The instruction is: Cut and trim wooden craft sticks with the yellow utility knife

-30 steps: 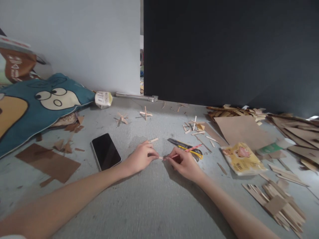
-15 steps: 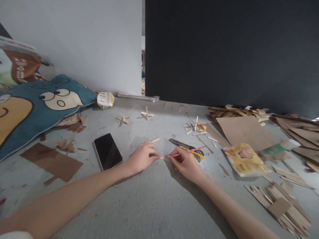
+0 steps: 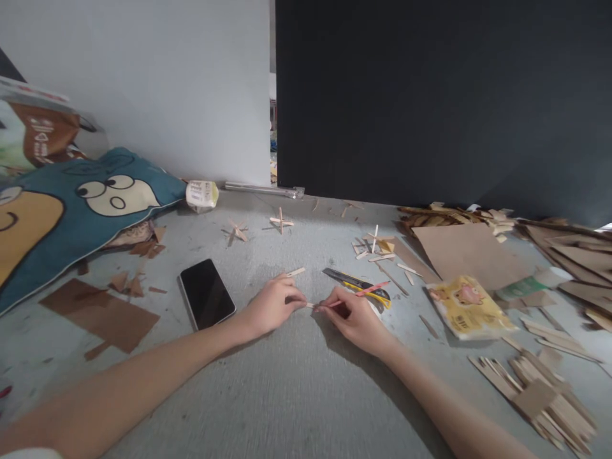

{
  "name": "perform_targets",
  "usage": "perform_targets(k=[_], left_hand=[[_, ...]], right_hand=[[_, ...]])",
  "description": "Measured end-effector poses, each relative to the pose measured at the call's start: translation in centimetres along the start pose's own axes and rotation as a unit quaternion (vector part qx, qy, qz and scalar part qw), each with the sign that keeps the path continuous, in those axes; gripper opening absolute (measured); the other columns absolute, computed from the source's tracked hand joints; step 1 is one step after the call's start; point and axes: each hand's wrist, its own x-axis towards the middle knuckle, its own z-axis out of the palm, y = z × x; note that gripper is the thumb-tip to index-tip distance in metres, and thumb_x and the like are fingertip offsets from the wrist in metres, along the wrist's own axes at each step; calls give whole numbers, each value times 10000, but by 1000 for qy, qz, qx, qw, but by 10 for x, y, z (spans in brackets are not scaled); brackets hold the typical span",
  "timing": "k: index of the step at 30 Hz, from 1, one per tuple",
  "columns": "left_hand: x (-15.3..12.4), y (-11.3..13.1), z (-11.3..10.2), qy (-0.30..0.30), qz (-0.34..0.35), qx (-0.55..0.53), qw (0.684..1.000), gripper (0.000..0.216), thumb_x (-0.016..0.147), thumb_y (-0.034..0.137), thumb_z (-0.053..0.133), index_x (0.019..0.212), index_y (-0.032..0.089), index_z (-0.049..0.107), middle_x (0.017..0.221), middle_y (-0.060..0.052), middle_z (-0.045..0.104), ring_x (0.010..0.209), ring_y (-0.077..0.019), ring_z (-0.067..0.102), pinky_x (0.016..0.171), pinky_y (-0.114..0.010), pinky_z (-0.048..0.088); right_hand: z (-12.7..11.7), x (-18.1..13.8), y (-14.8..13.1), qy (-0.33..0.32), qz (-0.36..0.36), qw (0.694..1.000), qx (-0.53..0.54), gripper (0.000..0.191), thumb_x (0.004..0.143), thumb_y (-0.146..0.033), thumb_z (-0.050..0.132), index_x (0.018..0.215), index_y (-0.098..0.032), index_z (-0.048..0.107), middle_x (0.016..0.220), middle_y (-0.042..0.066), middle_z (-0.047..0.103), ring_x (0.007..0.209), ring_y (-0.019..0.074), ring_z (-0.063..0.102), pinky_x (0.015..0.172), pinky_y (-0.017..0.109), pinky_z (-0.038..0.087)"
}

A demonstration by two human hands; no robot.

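My left hand pinches a small pale wooden stick piece flat against the grey floor. My right hand holds a thin pink tool like a pen, its tip touching the stick piece where the two hands meet. Another stick end pokes out just above my left hand's fingers. Behind my right hand lies a yellow and black utility knife.
A black phone lies left of my left hand. Brown card pieces and a blue cushion sit at the left. Loose sticks, a card sheet, a yellow packet and stacked sticks fill the right.
Both hands stay in the same spot on the stick piece; only the camera view shifts slightly.
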Motion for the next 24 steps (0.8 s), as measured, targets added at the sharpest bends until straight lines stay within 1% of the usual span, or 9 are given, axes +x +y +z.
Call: perform_targets(k=[5, 8, 10, 12, 15, 17, 20, 22, 24], left_hand=[[-2, 0, 3, 13, -21, 40, 999, 139, 962, 267, 695, 862, 204, 768, 844, -58, 667, 979, -261, 616, 852, -385, 499], [-4, 1, 4, 18, -28, 70, 997, 176, 979, 310, 675, 855, 194, 723, 910, -63, 652, 986, -260, 581, 858, -391, 493], [-7, 4, 4, 15, -15, 100, 995, 237, 1024, 338, 599, 864, 187, 686, 942, -68, 640, 988, -256, 564, 860, -395, 490], [-10, 6, 4, 6, 11, 146, 989, 305, 1076, 347, 479, 882, 178, 644, 971, -80, 625, 981, -257, 552, 849, -400, 488], [-14, 9, 4, -11, 36, 203, 978, 359, 1105, 305, 345, 875, 173, 588, 974, -96, 600, 956, -268, 550, 829, -420, 483], [-14, 11, 3, -9, 33, 194, 980, 357, 1103, 266, 310, 858, 184, 557, 950, -94, 592, 950, -272, 556, 828, -430, 484], [-13, 14, 0, 2, 32, 129, 991, 336, 1104, 262, 301, 853, 203, 516, 926, -73, 584, 946, -257, 566, 829, -422, 488], [-13, 19, -2, -5, 46, 102, 994, 329, 1106, 276, 309, 842, 208, 496, 901, -57, 571, 905, -242, 556, 812, -412, 481], [-14, 23, -3, -18, 72, 98, 992, 330, 1100, 262, 314, 822, 209, 484, 865, -47, 557, 855, -231, 526, 797, -404, 461]], right_hand=[[0, -2, -1, 107, 5, 994, 11, 251, 964, -462, 617, 857, -236, 607, 736, 26, 710, 614, 178, 668, 550, 273, 501], [1, -1, 0, 131, -11, 991, 10, 231, 964, -444, 612, 865, -235, 610, 754, 32, 720, 635, 182, 690, 574, 276, 521], [1, -1, 0, 139, -15, 990, 9, 221, 968, -434, 610, 871, -235, 614, 742, 26, 714, 628, 181, 688, 576, 276, 521], [0, -1, 2, 150, -10, 989, 6, 215, 975, -435, 606, 892, -237, 614, 723, 17, 702, 606, 179, 675, 566, 279, 513], [0, -2, 6, 180, -3, 984, -8, 202, 982, -434, 596, 932, -239, 606, 743, 17, 695, 613, 182, 671, 579, 289, 513], [1, -2, 9, 208, -10, 978, -17, 179, 970, -419, 613, 974, -241, 592, 794, 24, 699, 661, 187, 681, 617, 300, 523], [2, -1, 11, 236, -28, 971, -11, 195, 928, -373, 669, 1019, -251, 547, 856, 23, 690, 721, 188, 673, 667, 313, 530], [3, -1, 10, 242, -48, 969, 9, 238, 897, -327, 705, 946, -264, 480, 866, 13, 674, 757, 186, 661, 709, 321, 531], [4, -1, 9, 235, -69, 969, 42, 349, 866, -295, 740, 867, -274, 392, 881, 3, 663, 770, 177, 644, 734, 324, 531]])
